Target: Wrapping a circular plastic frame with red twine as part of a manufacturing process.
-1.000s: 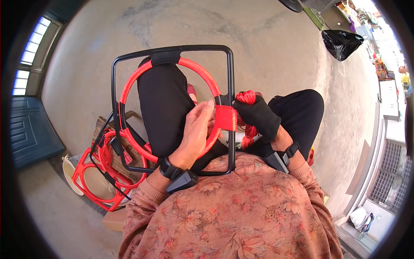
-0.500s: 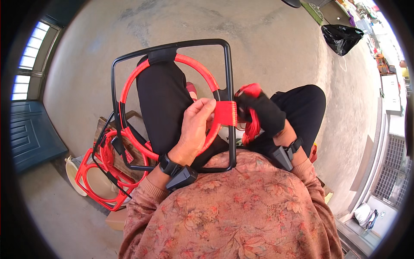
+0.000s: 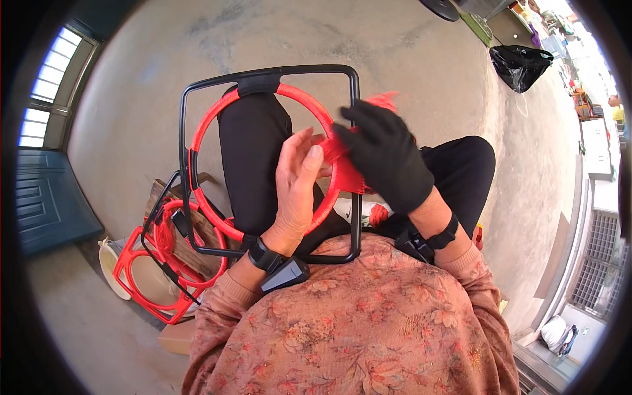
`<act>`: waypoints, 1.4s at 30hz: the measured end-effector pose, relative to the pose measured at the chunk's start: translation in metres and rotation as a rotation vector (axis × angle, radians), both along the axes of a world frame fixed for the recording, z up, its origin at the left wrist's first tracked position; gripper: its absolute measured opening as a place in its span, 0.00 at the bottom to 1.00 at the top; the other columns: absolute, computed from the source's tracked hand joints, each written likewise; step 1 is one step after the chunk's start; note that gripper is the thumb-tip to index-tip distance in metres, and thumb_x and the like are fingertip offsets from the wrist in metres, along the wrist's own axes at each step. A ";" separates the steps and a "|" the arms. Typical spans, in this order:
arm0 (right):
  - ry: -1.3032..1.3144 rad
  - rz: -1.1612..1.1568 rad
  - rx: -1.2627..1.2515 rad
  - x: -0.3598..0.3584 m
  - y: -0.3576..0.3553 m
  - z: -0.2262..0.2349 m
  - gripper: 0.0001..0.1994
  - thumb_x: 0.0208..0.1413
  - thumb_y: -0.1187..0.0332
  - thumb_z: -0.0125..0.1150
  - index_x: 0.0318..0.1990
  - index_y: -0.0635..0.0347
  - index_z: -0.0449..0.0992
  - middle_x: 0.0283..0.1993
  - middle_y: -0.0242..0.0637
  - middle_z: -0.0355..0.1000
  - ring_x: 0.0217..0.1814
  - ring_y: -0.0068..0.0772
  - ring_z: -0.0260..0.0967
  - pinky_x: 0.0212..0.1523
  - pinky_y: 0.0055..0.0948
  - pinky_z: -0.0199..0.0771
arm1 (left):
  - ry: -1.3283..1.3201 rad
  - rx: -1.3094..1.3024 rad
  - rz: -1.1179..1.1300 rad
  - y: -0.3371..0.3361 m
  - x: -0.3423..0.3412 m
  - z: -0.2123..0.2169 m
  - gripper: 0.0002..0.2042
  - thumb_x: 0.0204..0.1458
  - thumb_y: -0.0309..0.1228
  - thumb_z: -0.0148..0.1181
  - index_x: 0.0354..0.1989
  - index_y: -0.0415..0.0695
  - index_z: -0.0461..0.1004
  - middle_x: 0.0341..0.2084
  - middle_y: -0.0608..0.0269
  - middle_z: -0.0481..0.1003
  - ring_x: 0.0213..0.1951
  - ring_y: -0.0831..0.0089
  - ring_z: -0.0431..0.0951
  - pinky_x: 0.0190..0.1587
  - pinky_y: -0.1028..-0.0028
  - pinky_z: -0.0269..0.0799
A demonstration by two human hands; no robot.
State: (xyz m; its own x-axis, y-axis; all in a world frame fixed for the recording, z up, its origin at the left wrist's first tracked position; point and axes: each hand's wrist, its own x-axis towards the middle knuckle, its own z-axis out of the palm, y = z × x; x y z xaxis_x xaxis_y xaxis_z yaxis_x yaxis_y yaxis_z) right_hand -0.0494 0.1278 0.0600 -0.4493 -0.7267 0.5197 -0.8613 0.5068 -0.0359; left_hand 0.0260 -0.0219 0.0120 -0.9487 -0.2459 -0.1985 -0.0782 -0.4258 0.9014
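A black square metal frame (image 3: 270,72) rests on my lap, with a red cord-wrapped ring (image 3: 217,112) inside it. My bare left hand (image 3: 296,178) holds the ring's right side, fingers pressed on the red wrapping (image 3: 345,174). My right hand (image 3: 385,155), in a black glove, grips a red cord bundle (image 3: 382,100) beside the frame's right bar and has it raised. A small red cord ball (image 3: 378,214) lies by my right thigh.
Several finished red-wrapped frames (image 3: 148,263) lie stacked on the floor at my left, over a cream-coloured round object (image 3: 105,263). A black plastic bag (image 3: 517,62) sits far right on the concrete. A dark blue panelled door (image 3: 46,204) is at the left.
My gloved right hand has risen from beside the frame's right bar and pulled the red cord upward and across. My left hand has slid slightly higher along the ring.
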 end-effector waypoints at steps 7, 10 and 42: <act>-1.412 -0.329 -0.625 -0.004 0.032 -0.015 0.10 0.56 0.67 0.56 0.42 0.61 0.73 0.37 0.32 0.74 0.38 0.27 0.73 0.43 0.28 0.73 | -0.124 0.162 -0.047 -0.003 -0.001 -0.020 0.06 0.58 0.24 0.50 0.39 0.37 0.72 0.31 0.69 0.72 0.32 0.84 0.70 0.35 0.81 0.68; -1.625 -0.175 -0.633 0.000 0.032 -0.039 0.09 0.57 0.68 0.54 0.43 0.62 0.73 0.41 0.32 0.73 0.41 0.20 0.70 0.42 0.25 0.72 | -0.144 0.097 -0.098 -0.002 -0.002 -0.029 0.06 0.56 0.23 0.49 0.40 0.40 0.72 0.32 0.68 0.74 0.31 0.83 0.72 0.34 0.81 0.69; -1.504 -0.105 -0.559 0.007 0.021 -0.080 0.10 0.53 0.73 0.61 0.43 0.65 0.75 0.38 0.31 0.73 0.40 0.18 0.67 0.43 0.22 0.68 | -0.258 0.312 -0.188 -0.003 -0.005 -0.016 0.06 0.59 0.29 0.52 0.41 0.42 0.73 0.33 0.65 0.77 0.32 0.80 0.78 0.37 0.80 0.76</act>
